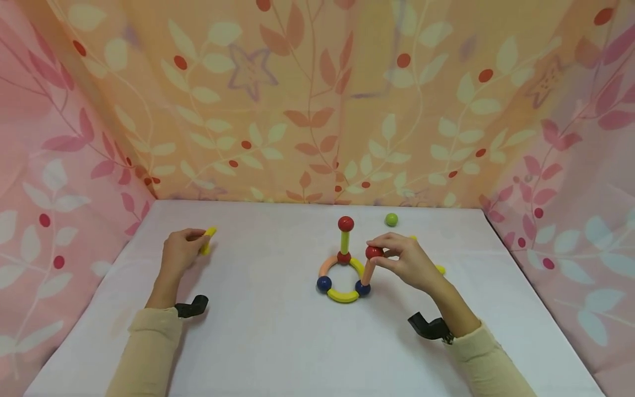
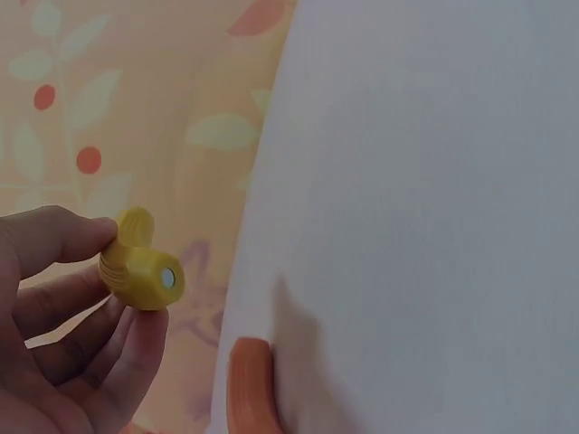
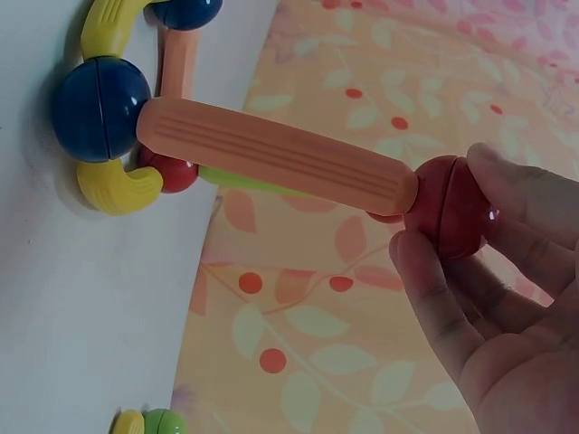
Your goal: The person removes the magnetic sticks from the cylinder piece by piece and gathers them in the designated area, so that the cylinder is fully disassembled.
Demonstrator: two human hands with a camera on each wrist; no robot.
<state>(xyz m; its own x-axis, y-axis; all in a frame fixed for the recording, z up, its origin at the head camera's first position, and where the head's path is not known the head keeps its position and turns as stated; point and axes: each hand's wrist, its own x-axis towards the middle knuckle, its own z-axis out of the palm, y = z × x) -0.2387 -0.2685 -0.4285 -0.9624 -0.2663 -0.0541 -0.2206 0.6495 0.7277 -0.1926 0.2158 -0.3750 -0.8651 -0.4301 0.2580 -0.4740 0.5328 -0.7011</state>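
My left hand (image 1: 181, 253) pinches a yellow curved magnetic stick (image 2: 143, 271), held up at the left of the table; a round metal disc shows in its end. With thumb and fingertips my right hand (image 1: 404, 259) grips a red ball (image 3: 450, 206). That ball sits at the upper end of a straight orange stick (image 3: 276, 155), whose lower end meets a blue ball (image 3: 101, 108) of a ring. Curved yellow sticks (image 1: 343, 296) and a curved orange stick (image 1: 327, 266) join the ring's balls. From its back red ball (image 1: 344, 258) rises a yellow-green stick (image 1: 344, 241) topped by another red ball (image 1: 345, 223).
Behind the ring lies a green ball (image 1: 391, 219). Yellow pieces (image 1: 440, 269) lie partly hidden behind my right hand. An orange stick (image 2: 251, 389) shows at the bottom of the left wrist view. Patterned cloth (image 1: 317, 110) walls the white table (image 1: 268, 342) at the back and sides.
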